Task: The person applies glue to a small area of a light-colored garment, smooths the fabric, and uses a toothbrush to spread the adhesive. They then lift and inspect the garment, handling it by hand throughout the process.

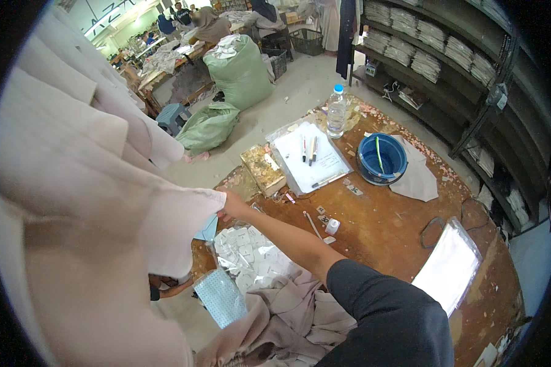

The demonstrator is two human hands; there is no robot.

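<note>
My right hand (pixel 229 206) is closed on the edge of a large pale pink cloth garment (pixel 92 214), pulling a corner out taut above the table. The garment hangs across the whole left side in soft folds. My left hand does not show; the cloth covers much of that side. Below the cloth, part of a bare arm (pixel 176 290) with a dark cuff appears beside a blue dotted packet (pixel 222 298); whose arm it is I cannot tell. Under my right forearm lies a clear bag of small white labels (pixel 251 254). A mauve cloth (pixel 288 312) is bunched nearest me.
The worn brown table (pixel 386 214) carries a blue bucket (pixel 366 174), water bottle (pixel 336 116), papers with pens (pixel 306 168), a worn block (pixel 263 171) and a white plastic-wrapped stack (pixel 450 266). Dark shelves (pixel 471 116) stand right. Green sacks (pixel 242 73) and other people are beyond.
</note>
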